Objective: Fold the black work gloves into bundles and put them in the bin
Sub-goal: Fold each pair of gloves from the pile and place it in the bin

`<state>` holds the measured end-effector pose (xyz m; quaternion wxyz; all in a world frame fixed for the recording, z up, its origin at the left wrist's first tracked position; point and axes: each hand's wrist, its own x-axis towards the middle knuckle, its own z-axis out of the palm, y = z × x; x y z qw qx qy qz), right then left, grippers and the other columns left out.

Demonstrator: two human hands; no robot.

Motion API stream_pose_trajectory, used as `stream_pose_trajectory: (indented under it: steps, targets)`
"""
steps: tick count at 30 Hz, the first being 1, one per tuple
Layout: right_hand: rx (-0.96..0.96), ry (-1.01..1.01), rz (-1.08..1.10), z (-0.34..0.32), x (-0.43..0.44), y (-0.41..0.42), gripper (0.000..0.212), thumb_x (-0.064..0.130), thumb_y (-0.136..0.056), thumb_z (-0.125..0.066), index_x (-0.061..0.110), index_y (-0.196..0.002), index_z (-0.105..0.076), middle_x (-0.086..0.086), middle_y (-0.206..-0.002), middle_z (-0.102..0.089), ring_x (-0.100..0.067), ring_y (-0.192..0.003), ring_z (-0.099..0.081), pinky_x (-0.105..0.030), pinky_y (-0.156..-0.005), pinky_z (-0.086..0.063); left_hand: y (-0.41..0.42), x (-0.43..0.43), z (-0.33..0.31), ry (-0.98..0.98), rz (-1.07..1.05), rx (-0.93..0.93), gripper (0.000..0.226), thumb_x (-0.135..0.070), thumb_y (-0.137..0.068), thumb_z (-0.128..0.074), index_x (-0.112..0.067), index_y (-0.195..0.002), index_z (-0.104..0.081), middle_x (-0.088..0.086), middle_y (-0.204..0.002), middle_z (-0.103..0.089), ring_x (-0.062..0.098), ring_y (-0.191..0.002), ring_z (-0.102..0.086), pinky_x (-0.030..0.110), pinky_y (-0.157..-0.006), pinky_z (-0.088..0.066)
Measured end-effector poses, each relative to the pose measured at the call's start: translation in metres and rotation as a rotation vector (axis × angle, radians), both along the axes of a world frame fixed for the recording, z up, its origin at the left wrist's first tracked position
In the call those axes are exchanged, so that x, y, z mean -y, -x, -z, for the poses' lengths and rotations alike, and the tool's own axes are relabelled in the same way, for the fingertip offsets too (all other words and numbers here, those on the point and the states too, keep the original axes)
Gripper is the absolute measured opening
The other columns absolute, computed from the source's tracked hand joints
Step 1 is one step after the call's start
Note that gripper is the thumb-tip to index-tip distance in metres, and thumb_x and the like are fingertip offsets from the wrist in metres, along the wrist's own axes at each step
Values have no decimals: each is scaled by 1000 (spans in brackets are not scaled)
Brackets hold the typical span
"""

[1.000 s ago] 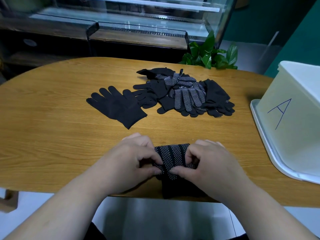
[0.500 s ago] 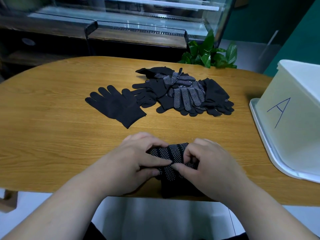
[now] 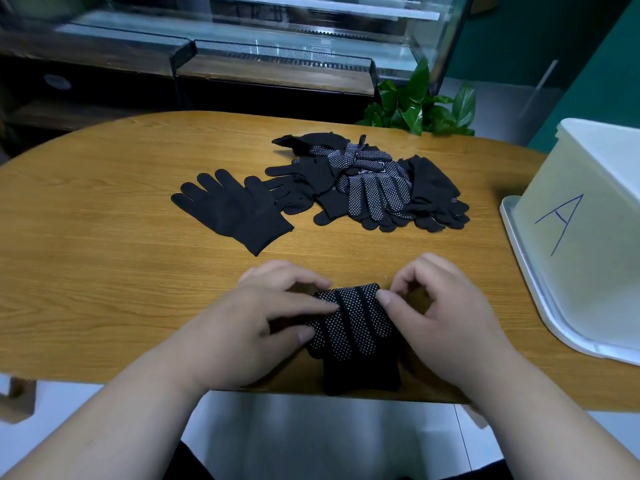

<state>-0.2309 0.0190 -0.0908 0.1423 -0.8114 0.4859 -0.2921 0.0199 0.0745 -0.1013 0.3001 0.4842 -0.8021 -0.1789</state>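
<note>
One head-worn wide-angle view, facing forward and down, close above the table (image 3: pixel 104 289) near edge

Glove bundle (image 3: pixel 349 323), 6 o'clock: black, white dots. Single glove (image 3: pixel 232 211), 10 o'clock: plain black. Glove pile (image 3: pixel 374 188), 12 o'clock: black, some white-dotted. Bin (image 3: pixel 588 289), 3 o'clock: white, blue letter A (image 3: pixel 562 221).

- The table (image 3: pixel 104 271) is bare on the left, with lots of room
- One flat glove (image 3: pixel 232 213) and the glove pile (image 3: pixel 374 188) lie in the way in the middle
- The big bin (image 3: pixel 571 237) blocks the right side, with a bare strip between it and the right hand (image 3: pixel 460 327)
</note>
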Motion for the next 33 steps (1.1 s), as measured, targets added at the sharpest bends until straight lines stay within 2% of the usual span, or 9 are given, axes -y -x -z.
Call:
stream_pose_trajectory:
  steps: [2,7,12,16,20,25,29,31,33]
  targets:
    - [-16,-21,26,1,8,4,15,37,-83,-70,27,-91,-62,17,-95,-56,-6,-97,-48,-9,-83,-30,-4,5,4,-31,-86,-3,35,-46,-89,-56,-36,-121,-68,-23,-129,-54,6,-129,-43,44,-107,-38]
    - [-111,-195,-50,1,20,10,65,61,-81,-57,26,-136,-57,14,-136,-46,-4,-134,-31,-22,-113,-23,-5,8,3,-147,-256,165,70,-79,-73,-39,-41,-128,-61,-21,-141,-39,2,-140,-20,37,-116,-22]
    - [-207,-269,-159,6,23,8,75,79,-75,-47,39,-139,-52,18,-155,-30,1,-149,-2,-40,-124,-12,1,10,5,-198,-274,210,70,-87,-61,-38,-43,-110,-61,-21,-144,-36,2,-143,-14,31,-113,-15]
    - [-243,-260,-205,5,19,5,54,65,-80,-64,42,-128,-58,22,-154,-29,5,-148,2,-37,-123,-8,4,11,7,-206,-269,212,64,-87,-59,-39,-41,-100,-56,-21,-143,-39,1,-142,-16,29,-111,-14]
    - [-187,-255,-212,6,16,2,42,61,-74,-69,42,-109,-57,26,-147,-36,4,-147,-7,-35,-123,-13,6,12,8,-207,-256,188,57,-84,-60,-48,-39,-94,-51,-25,-140,-39,-4,-140,-15,25,-110,-13]
    - [-97,-297,-233,3,9,-3,35,41,-75,-77,36,-92,-47,27,-134,-47,6,-144,-19,-35,-121,-18,13,7,3,-209,-224,86,40,-55,-70,-76,-37,-89,-46,-30,-133,-44,-7,-140,-20,28,-116,-20]
    - [-42,-340,-198,-1,0,-8,39,27,-78,-78,37,-96,-45,18,-118,-62,4,-126,-44,-35,-119,-26,17,5,2,-217,-202,21,41,-57,-65,-70,-42,-91,-42,-31,-114,-52,0,-123,-42,31,-105,-36]
    - [-27,-330,-201,-3,-4,-10,46,22,-79,-78,42,-105,-46,21,-109,-60,10,-110,-48,-28,-115,-29,20,4,-1,-247,-210,22,40,-52,-68,-73,-44,-92,-42,-26,-104,-53,-1,-111,-43,24,-92,-39]
    - [-41,-313,-227,-4,-6,-8,59,23,-78,-80,49,-118,-45,26,-104,-55,10,-110,-46,-15,-105,-30,21,2,-3,-264,-221,33,39,-45,-72,-77,-41,-91,-43,-22,-97,-52,-4,-103,-41,15,-78,-36]
